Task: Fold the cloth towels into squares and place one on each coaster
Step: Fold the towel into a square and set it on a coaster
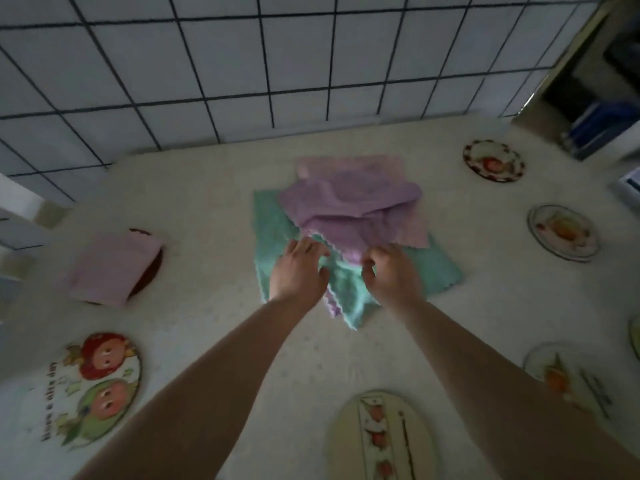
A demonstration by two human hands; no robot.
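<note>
A pile of cloth towels lies in the middle of the table: crumpled purple towels (356, 209) on top of a teal towel (273, 230). My left hand (299, 270) and my right hand (389, 271) are at the pile's near edge, each pinching a near edge of cloth where purple and teal meet. A folded pink towel (110, 266) sits on a dark round coaster (152, 268) at the left. Bare coasters lie around: one with two cartoon faces (93, 389) near left, an oval one (384, 438) at the front, and round ones (493, 161) (562, 232) (568, 379) on the right.
A tiled wall (242, 64) stands right behind the table. At the far right an open shelf (602, 109) holds blue items. A white object (628, 185) lies at the right edge. Another coaster's rim (635, 336) shows at the right border.
</note>
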